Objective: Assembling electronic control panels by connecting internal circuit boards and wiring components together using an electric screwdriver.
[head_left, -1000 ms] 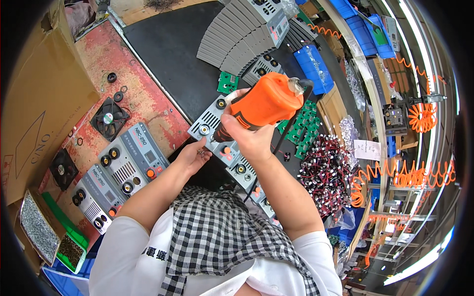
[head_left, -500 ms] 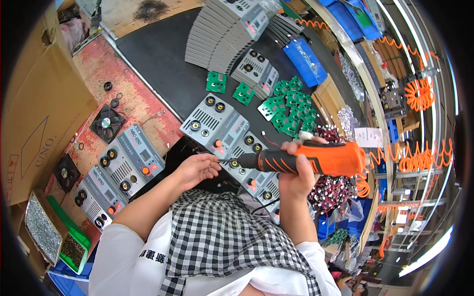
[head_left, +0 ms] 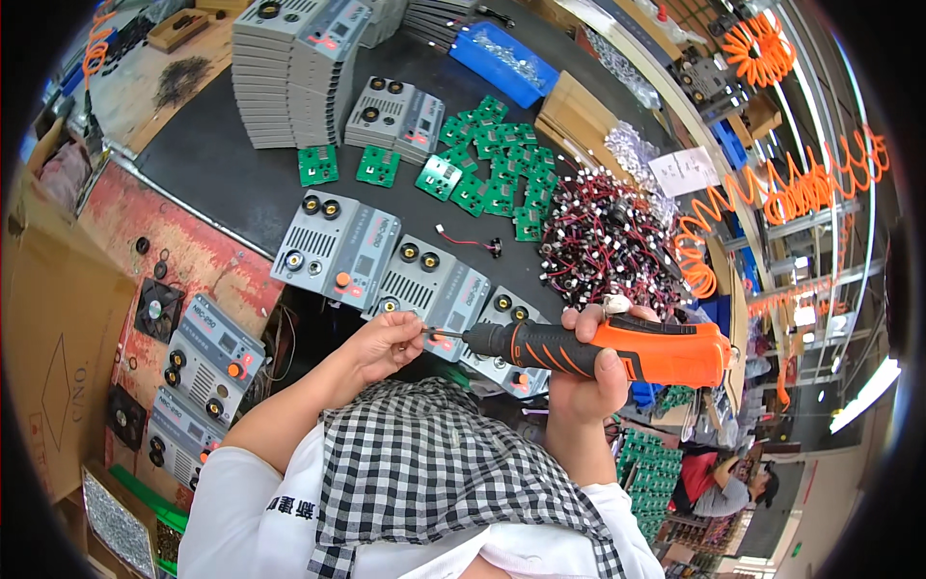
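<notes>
My right hand (head_left: 590,391) is wrapped round an orange and black power screwdriver (head_left: 675,352), held level with its bit pointing left. At the bit's tip my left hand (head_left: 381,349) is closed in a pinch; whatever lies between thumb and finger is too small to name. Just beyond both hands, a row of grey front panels (head_left: 323,241) with orange knobs, slots and round black sockets runs along the dark bench edge. Past them lies a short red lead (head_left: 465,238) with a white plug and a small black part.
Tall stacks of grey panels (head_left: 280,92) stand at the back, beside green circuit boards (head_left: 502,164). A heap of wired parts (head_left: 603,236) is to the right, a blue bin (head_left: 502,63) behind. More panels (head_left: 217,343), black fans (head_left: 157,309) and a cardboard box (head_left: 63,357) are left.
The whole view has swung, so the bench and its contents sit further left. Both hands keep the same hold, with the bit's tip still at my left fingers.
</notes>
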Demonstrator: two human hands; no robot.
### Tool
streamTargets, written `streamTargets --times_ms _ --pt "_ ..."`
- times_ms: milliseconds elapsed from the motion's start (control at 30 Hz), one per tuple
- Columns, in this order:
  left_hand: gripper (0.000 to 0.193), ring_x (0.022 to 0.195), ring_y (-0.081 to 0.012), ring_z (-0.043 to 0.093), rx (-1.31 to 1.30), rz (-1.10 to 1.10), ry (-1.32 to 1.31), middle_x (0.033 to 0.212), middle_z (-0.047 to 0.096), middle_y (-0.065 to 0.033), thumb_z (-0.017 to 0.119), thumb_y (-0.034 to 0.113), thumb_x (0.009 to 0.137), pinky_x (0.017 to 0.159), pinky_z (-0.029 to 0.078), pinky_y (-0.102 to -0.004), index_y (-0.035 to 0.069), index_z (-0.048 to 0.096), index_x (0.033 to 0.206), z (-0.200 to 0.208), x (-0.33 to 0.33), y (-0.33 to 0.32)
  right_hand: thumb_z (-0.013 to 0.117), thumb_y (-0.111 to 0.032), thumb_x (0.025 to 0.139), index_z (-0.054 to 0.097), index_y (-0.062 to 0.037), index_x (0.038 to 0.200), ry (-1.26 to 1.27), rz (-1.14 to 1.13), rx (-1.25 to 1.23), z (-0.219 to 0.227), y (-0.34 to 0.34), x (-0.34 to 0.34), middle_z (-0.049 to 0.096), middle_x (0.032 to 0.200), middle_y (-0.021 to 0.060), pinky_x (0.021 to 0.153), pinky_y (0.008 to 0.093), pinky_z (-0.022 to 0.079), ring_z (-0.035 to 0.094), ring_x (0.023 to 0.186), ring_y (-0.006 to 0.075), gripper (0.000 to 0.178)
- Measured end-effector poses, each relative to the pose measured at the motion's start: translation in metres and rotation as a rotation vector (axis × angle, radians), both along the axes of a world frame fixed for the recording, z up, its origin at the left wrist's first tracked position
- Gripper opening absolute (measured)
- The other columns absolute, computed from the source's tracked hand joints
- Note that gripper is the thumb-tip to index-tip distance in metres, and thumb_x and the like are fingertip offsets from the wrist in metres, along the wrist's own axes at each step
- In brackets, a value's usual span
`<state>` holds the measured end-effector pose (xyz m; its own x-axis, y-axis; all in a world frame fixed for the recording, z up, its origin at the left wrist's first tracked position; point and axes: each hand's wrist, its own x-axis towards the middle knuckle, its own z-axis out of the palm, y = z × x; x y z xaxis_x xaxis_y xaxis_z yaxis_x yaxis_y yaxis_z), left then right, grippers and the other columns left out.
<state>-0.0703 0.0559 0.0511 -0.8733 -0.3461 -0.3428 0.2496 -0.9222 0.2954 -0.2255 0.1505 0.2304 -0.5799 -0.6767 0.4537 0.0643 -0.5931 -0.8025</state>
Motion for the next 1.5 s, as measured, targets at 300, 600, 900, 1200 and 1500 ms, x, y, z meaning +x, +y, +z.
streamTargets --times_ms 300,600,900,1200,1500 --pt "0.039 0.054 -0.0085 0.046 -0.172 -0.147 -0.215 0.077 0.053 -0.0064 0.046 0.034 0.089 0.041 0.032 -0.0168 -0.001 0.053 0.105 0.008 -0.058 -0.004 0.062 -0.012 0.063 0.036 -0.0094 0.110 0.062 -0.113 0.003 -0.001 0.028 -0.035 0.050 0.095 0.0087 0.071 0.0405 0.043 0.053 0.074 0.0196 0.053" --pt "0.039 0.055 -0.0108 0.051 -1.177 -0.132 -0.883 0.063 0.057 -0.0024 0.064 0.045 0.073 0.048 0.039 -0.0274 0.006 0.062 0.077 -0.018 -0.190 -0.113 0.063 -0.015 0.060 0.039 -0.0107 0.109 0.044 -0.372 -0.007 -0.006 0.086 -0.087 0.050 0.096 0.0084 0.069 0.0397 0.046 0.053 0.071 0.0199 0.055" --pt "0.043 0.075 -0.0259 0.062 -1.716 -0.506 -1.385 0.073 0.064 -0.0101 0.070 0.047 0.060 0.064 0.047 -0.0365 0.007 0.066 0.072 -0.007 -0.253 -0.094 0.065 -0.018 0.062 0.039 -0.0136 0.109 -0.036 -0.421 0.019 -0.009 0.132 -0.141 0.048 0.096 0.0031 0.070 0.0326 0.041 0.048 0.071 0.0139 0.054" --pt "0.023 0.059 -0.0032 0.049 -1.104 0.020 -0.496 0.069 0.058 0.0028 0.072 0.009 0.065 0.056 0.042 -0.0206 0.002 0.062 0.084 0.058 -0.194 -0.039 0.067 -0.023 0.058 0.038 -0.0129 0.107 -0.122 -0.334 -0.074 -0.017 0.124 -0.181 0.048 0.090 0.0052 0.066 0.0368 0.044 0.051 0.067 0.0163 0.058" --pt "0.019 0.056 -0.0018 0.038 -0.689 0.327 -0.213 0.065 0.045 0.0072 0.064 0.014 0.077 0.047 0.029 -0.0166 0.006 0.054 0.091 0.100 -0.045 0.039 0.067 -0.029 0.061 0.040 -0.0134 0.110 -0.063 -0.204 -0.163 0.008 0.098 -0.132 0.048 0.094 0.0015 0.067 0.0321 0.043 0.049 0.068 0.0145 0.058"
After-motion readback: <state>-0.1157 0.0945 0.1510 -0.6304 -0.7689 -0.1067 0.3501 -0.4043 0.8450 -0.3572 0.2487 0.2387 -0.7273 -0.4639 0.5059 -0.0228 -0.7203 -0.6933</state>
